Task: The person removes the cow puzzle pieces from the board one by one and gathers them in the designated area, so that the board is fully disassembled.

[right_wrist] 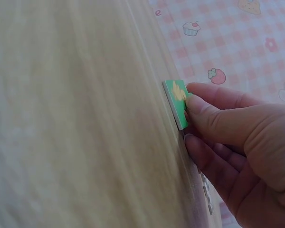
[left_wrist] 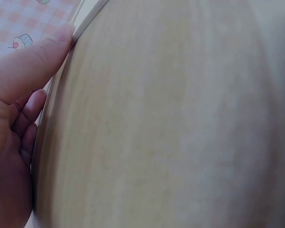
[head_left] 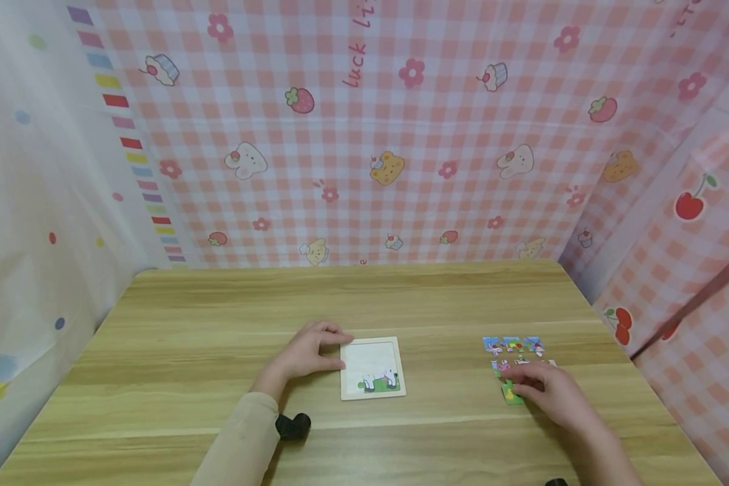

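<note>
A square wooden puzzle tray (head_left: 372, 399) lies on the table in the head view. Two joined puzzle pieces (head_left: 381, 382) showing a white animal on green fill its lower right part. My left hand (head_left: 308, 351) touches the tray's left edge with the thumb and its upper left corner with a finger. Off to the right, my right hand (head_left: 555, 395) pinches a green puzzle piece (right_wrist: 177, 102) with a yellow chick at its edge, between thumb and forefinger. That piece is at the table surface. Beyond it lie rows of loose puzzle pieces (head_left: 513, 344), partly hidden by the hand.
The wood-grain table (head_left: 219, 304) reaches back to a pink checked curtain (head_left: 340, 202). White and checked cloth hangs at both sides. A black strap mount (head_left: 293, 426) sits at my left wrist.
</note>
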`<state>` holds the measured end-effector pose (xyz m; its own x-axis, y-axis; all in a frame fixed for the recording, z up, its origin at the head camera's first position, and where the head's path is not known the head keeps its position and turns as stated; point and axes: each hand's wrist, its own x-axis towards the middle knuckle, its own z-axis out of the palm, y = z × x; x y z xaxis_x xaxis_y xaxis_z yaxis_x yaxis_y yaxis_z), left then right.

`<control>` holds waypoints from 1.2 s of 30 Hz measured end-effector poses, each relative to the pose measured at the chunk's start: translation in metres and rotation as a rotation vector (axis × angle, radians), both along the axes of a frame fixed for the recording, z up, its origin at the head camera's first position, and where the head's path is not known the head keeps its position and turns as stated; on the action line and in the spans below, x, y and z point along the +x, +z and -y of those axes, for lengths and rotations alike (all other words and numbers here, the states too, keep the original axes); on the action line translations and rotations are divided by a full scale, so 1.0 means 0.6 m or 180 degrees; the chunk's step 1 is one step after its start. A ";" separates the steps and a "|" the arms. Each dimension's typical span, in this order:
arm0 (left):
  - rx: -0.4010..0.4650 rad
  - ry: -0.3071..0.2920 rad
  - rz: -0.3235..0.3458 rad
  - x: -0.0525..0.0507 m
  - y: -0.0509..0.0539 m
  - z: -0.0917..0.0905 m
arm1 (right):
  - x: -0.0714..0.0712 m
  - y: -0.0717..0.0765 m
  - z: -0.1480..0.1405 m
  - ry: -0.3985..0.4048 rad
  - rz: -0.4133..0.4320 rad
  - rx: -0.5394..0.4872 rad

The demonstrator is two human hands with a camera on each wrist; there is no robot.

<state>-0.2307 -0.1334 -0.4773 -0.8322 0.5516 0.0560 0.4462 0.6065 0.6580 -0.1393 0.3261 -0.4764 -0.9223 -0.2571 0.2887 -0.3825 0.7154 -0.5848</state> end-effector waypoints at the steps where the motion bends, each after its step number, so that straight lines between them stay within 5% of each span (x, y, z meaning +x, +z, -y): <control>1: 0.0009 0.0004 0.0006 0.000 0.000 0.000 | 0.000 0.000 0.000 -0.0001 -0.0007 -0.0004; 15: 0.0021 0.0007 0.0002 -0.001 -0.004 0.000 | -0.002 -0.008 -0.003 0.0067 -0.0084 -0.0199; 23: 0.0006 -0.0010 -0.0021 -0.002 -0.005 0.000 | -0.008 0.019 0.019 0.0130 -0.0293 -0.0088; 30: 0.0001 -0.0019 -0.0033 -0.003 -0.005 0.001 | -0.029 0.030 0.078 0.0662 -0.0172 -0.0330; 36: -0.0020 -0.0043 -0.0078 -0.005 -0.009 0.001 | -0.045 0.026 0.135 0.0863 0.0107 -0.0264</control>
<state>-0.2339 -0.1338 -0.4827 -0.8231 0.5632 0.0726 0.4703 0.6045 0.6430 -0.1664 0.2449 -0.4606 -0.8324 -0.4725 0.2895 -0.5328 0.5388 -0.6526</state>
